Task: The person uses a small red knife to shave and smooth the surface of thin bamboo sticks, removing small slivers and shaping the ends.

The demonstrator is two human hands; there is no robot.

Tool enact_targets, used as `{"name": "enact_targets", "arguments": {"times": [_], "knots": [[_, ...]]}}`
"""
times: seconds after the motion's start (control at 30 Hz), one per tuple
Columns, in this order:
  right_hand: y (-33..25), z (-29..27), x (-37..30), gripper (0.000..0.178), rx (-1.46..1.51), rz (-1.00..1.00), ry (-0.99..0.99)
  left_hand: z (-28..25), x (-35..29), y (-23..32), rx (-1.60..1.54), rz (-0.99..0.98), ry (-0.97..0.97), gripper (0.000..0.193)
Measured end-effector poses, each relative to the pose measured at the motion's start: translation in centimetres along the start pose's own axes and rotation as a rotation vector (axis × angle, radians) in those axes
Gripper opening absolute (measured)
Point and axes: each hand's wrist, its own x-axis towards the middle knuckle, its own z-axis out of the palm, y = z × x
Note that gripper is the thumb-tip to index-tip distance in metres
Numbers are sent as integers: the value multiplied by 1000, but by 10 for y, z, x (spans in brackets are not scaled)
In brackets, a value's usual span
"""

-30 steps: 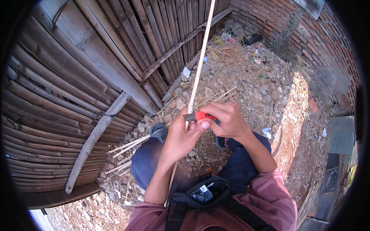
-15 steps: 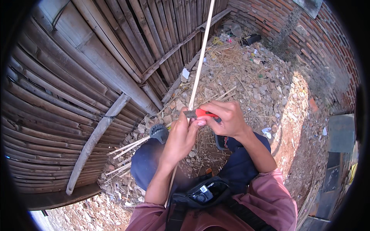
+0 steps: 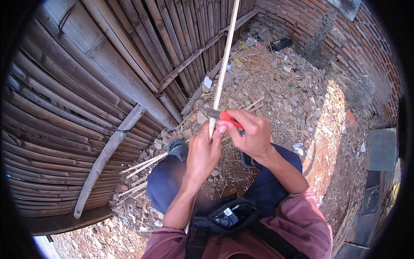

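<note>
A long, pale bamboo strip [image 3: 224, 73] runs from the top of the view down between my hands and on under my left forearm. My left hand [image 3: 202, 149] is closed round it, thumb upward. In my right hand [image 3: 252, 133] is a red-handled utility knife [image 3: 230, 118], gripped by its handle. Its dark blade lies across the strip, just above my left fingers. My right thumb is close to the left thumb; whether it presses on the strip I cannot tell.
Left stands a bamboo slat wall [image 3: 64, 129]; a brick wall [image 3: 366, 47] rises at the far right. Rubble and shavings [image 3: 271, 95] cover the ground. Several thin bamboo strips [image 3: 144, 166] lie beside my left knee. An open black waist bag [image 3: 226, 218] sits at my lap.
The knife blade has moved a little up along the strip, away from my left fingers, and tilted. My right hand has shifted slightly. The left hand keeps its hold.
</note>
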Motion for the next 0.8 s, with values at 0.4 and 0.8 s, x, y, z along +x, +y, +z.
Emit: {"name": "enact_targets", "arguments": {"times": [0.4,0.8], "knots": [[22,-7,4,23,112,-176,-222,-8,1,-18,-181,98,-155,45],[16,-11,5,25,109,-188,-150,-7,-4,-11,-271,-48,-219,30]]}}
